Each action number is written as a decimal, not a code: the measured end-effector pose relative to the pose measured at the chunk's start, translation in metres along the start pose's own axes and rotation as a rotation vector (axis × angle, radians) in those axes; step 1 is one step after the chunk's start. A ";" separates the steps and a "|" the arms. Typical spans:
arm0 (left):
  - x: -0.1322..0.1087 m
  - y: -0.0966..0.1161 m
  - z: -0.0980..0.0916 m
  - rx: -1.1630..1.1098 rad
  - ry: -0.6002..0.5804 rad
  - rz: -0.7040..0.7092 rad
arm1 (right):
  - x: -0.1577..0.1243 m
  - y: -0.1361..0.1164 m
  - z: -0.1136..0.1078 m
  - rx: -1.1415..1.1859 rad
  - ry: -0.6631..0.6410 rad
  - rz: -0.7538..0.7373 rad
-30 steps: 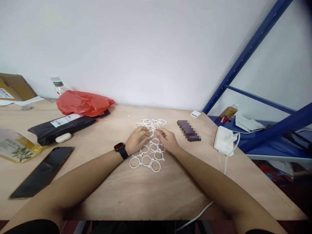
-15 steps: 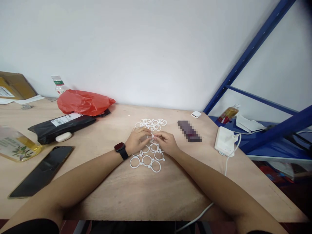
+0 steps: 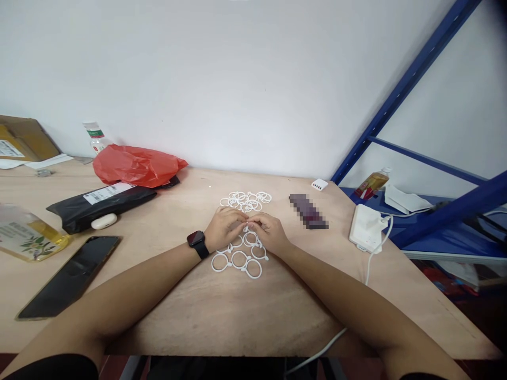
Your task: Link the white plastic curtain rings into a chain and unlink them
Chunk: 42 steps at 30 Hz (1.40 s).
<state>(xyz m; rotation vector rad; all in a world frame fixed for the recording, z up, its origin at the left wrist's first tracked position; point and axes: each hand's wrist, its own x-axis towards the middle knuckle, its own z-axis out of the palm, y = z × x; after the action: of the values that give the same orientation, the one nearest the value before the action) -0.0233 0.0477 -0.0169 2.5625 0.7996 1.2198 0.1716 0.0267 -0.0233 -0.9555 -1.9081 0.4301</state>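
My left hand (image 3: pixel 226 227) and my right hand (image 3: pixel 269 230) meet over the middle of the table, their fingertips pinched together. Between them is a white plastic ring (image 3: pixel 246 228), mostly hidden by the fingers; only a small part of it shows. Just in front of my hands lie several white rings (image 3: pixel 239 260) with small tabs, spread flat and partly touching. Beyond my fingertips is a loose heap of more white rings (image 3: pixel 250 200). A black watch (image 3: pixel 197 242) is on my left wrist.
To the left lie a phone (image 3: pixel 69 277), an oil-coloured bottle (image 3: pixel 31 232), a white earbud case (image 3: pixel 104 221), a black parcel (image 3: pixel 101 203) and a red plastic bag (image 3: pixel 138 166). On the right are a blurred dark object (image 3: pixel 308 211), a white power strip (image 3: pixel 365 228) with its cable, and a blue rack (image 3: pixel 404 95).
My fingertips have drawn closer together, and less of the white ring between them shows. The rings on the table lie as before.
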 end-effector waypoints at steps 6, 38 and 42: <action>-0.002 -0.011 0.002 0.168 -0.006 -0.309 | 0.002 0.011 -0.005 -0.219 -0.043 -0.187; -0.009 -0.025 0.011 0.328 -0.136 -0.434 | 0.006 0.010 -0.008 -0.152 -0.410 -0.258; -0.007 -0.023 0.007 0.206 -0.065 -0.400 | 0.003 0.011 -0.009 -0.100 -0.335 -0.223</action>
<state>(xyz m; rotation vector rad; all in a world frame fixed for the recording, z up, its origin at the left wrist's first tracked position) -0.0306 0.0632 -0.0348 2.4070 1.4036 0.9681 0.1836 0.0355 -0.0238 -0.7565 -2.3306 0.3824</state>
